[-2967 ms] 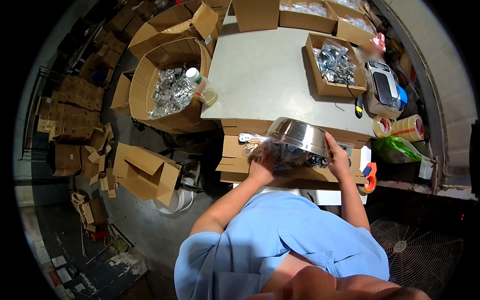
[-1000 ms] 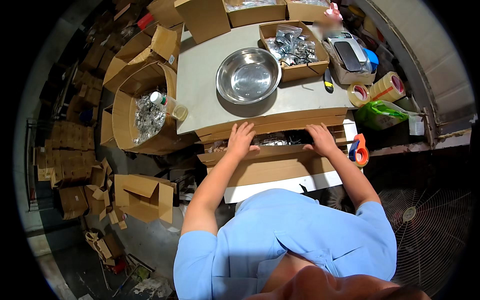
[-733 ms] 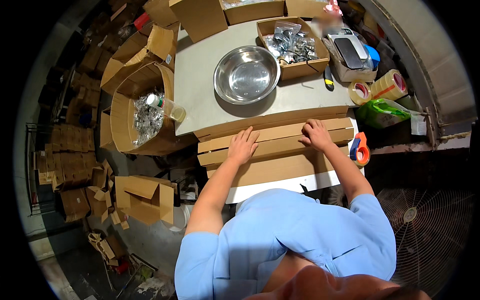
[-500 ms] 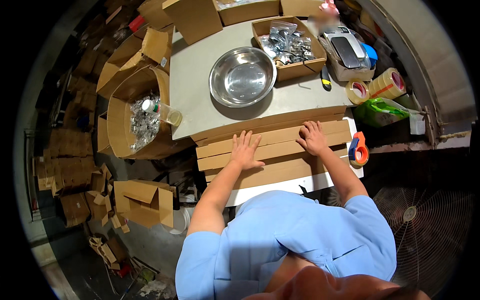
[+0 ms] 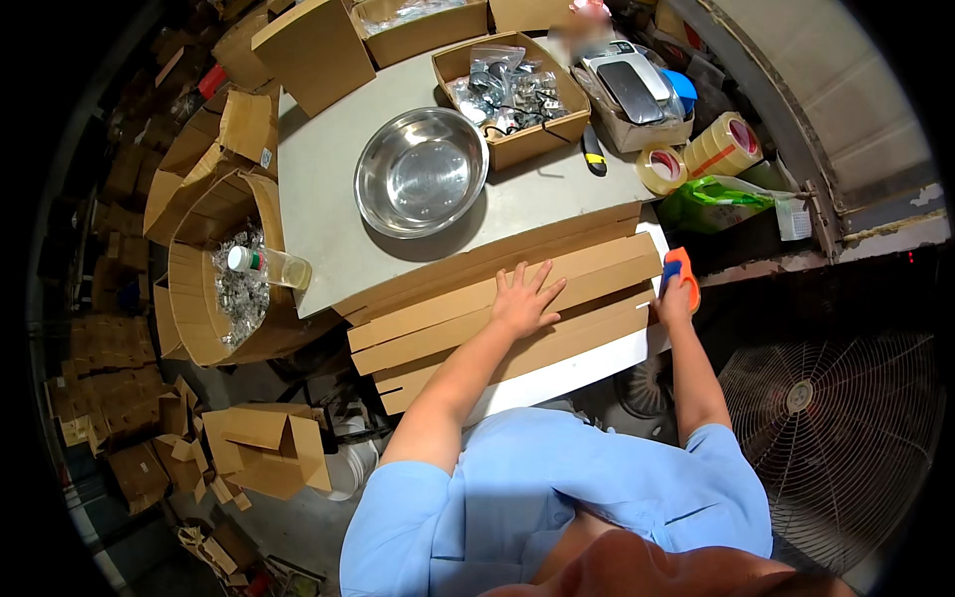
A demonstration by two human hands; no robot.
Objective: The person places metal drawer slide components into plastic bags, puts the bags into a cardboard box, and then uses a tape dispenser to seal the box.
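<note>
A long cardboard carton (image 5: 428, 333) lies along the near edge of the table with its flaps folded inward. Spread flat on its upper flaps, near the middle, is my left hand (image 5: 525, 302), its fingers apart and holding nothing. Beyond the carton's right end, my right hand (image 5: 674, 298) has its fingers closed round an orange and blue tape dispenser (image 5: 690, 274). That hand partly hides the dispenser.
Farther back stand a steel bowl (image 5: 421, 174), a box of bagged small parts (image 5: 537, 144) and a yellow-black cutter (image 5: 594, 154). Tape rolls (image 5: 661, 167) sit at right. An open carton with a bottle (image 5: 284, 269) is at left, a large fan (image 5: 799, 396) at lower right.
My right hand has left the carton's flaps and moved right onto the tape dispenser. My left hand has shifted toward the carton's middle. The view has turned and moved right.
</note>
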